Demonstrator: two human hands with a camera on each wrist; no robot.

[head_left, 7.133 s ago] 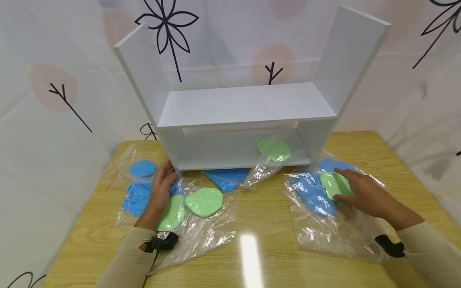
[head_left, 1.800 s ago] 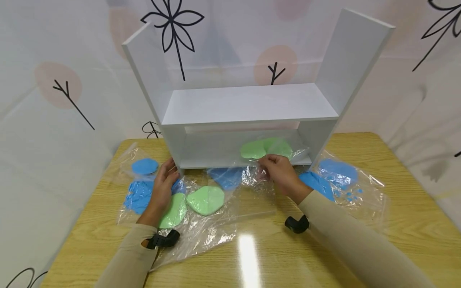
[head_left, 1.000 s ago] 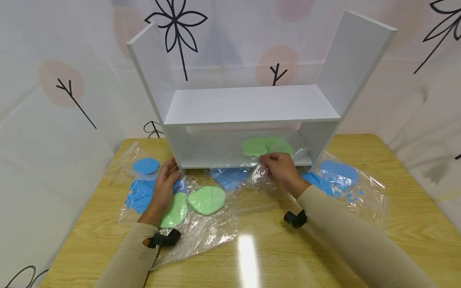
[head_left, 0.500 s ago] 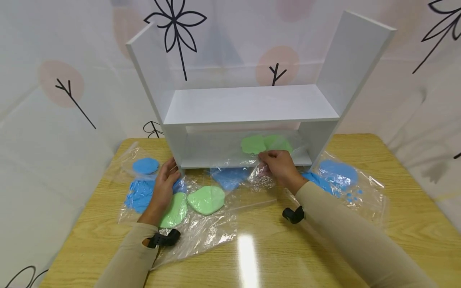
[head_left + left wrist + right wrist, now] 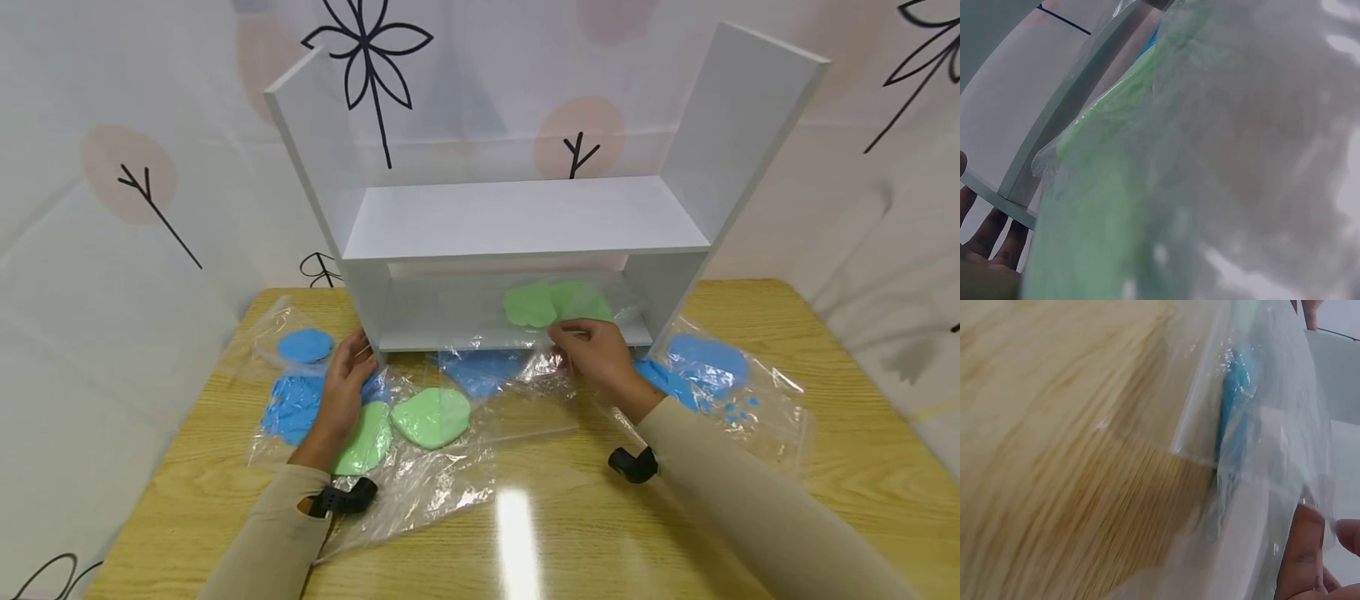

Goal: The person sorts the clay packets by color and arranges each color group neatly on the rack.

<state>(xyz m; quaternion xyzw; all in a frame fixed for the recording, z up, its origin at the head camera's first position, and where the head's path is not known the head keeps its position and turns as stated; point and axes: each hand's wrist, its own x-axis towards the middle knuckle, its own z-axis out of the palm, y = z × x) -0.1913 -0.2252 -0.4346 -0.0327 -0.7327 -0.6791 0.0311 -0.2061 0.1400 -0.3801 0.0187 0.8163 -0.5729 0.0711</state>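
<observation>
A white shelf unit [image 5: 517, 221] stands at the back of the wooden table [image 5: 555, 517]. On its lower shelf lies a clear plastic bag [image 5: 592, 312] holding two green clay pieces [image 5: 551, 303]. My right hand [image 5: 561, 332] pinches that bag's front edge at the shelf lip; in the right wrist view its fingers [image 5: 1300, 550] hold the film [image 5: 1260, 425]. My left hand [image 5: 358, 360] rests flat on another bag [image 5: 420, 475] with green clay [image 5: 431, 417], fingertips by the shelf's left foot. In the left wrist view the fingers [image 5: 988, 234] lie straight beside the white panel [image 5: 1016, 112].
Blue clay pieces [image 5: 305, 344] lie in a bag at the left, another blue piece [image 5: 480, 371] in front of the shelf, and more blue clay [image 5: 707, 361] in a bag at the right. The upper shelf is bare. A patterned curtain hangs behind.
My right hand left the right-hand bag, and a green piece now lies with the other on the lower shelf. In the last second it shifted slightly right with the bag's edge. The left hand stayed.
</observation>
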